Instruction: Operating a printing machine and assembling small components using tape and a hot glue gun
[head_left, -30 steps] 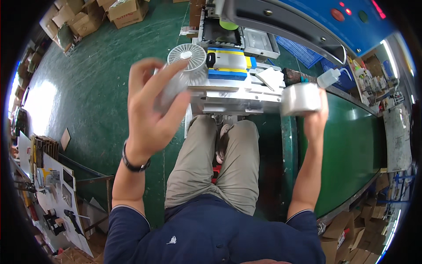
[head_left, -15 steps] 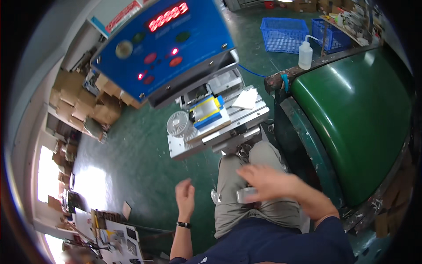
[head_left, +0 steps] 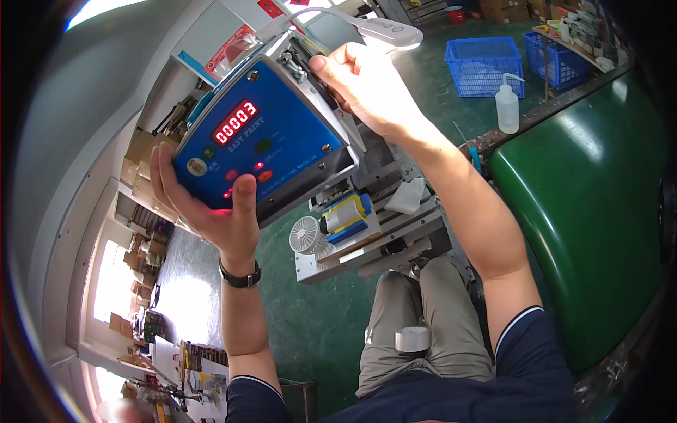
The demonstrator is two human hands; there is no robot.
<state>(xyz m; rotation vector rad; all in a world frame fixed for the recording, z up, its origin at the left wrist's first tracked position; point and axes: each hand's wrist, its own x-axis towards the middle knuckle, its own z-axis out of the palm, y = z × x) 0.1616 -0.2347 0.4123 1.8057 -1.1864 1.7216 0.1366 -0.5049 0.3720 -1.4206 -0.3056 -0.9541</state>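
A blue control panel (head_left: 264, 151) with a red lit counter fronts the pad printing machine. My left hand (head_left: 211, 204) grips its lower left corner, thumb across the front near the buttons, fingers along the left edge. My right hand (head_left: 367, 88) is raised to the right side of the machine head, thumb and fingers closed by a metal part (head_left: 293, 65); what they pinch is hidden. Below the head, a silver-and-black piece sits in a blue and yellow fixture (head_left: 347, 217). Beside it stands a small white fan (head_left: 306, 235). On my lap rests a round silver-and-black object (head_left: 412, 340).
A white lamp (head_left: 391, 32) hangs above my right hand. A folded white cloth (head_left: 407, 196) lies on the machine bed. To the right are a squeeze bottle (head_left: 507, 109), a large green cover (head_left: 582, 197) and blue crates (head_left: 485, 67).
Both hands have risen from around my lap to the machine head, the left to the panel corner, the right to its side. The silver-and-black object, formerly by my right hand, now shows on my lap.
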